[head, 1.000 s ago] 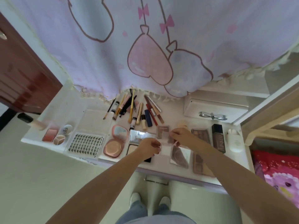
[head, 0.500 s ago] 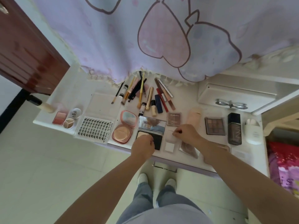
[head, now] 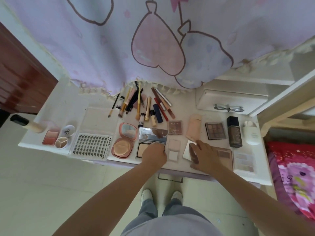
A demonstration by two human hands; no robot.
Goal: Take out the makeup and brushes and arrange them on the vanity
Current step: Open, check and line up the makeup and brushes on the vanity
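The left hand (head: 154,155) rests curled on the open compact (head: 150,142) at the surface's (head: 68,106) front edge. At its 3 o'clock, the right hand (head: 206,155) lies with fingers spread, touching a mirrored palette (head: 188,150). Brushes (head: 133,103) fan out at 12 o'clock.

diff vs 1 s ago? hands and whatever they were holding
Both hands held a small pale compact up between them; it now lies open on the vanity. The right hand let go and moved right onto a mirrored compact. The left hand dropped onto the black powder compact. Brushes unchanged.
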